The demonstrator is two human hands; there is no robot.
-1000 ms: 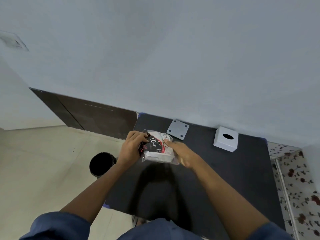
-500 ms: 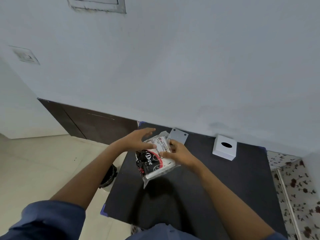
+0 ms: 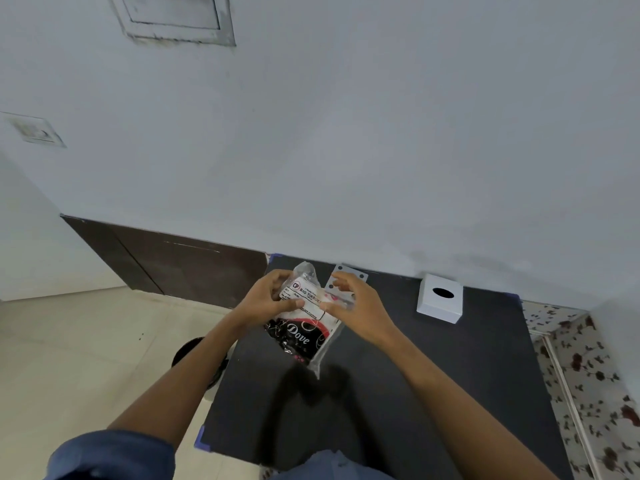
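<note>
over the black table, both hands grip the tissue pack.

On table: white box far right, near wall; grey plate with holes at far edge, middle; black bin on floor left of table
</note>
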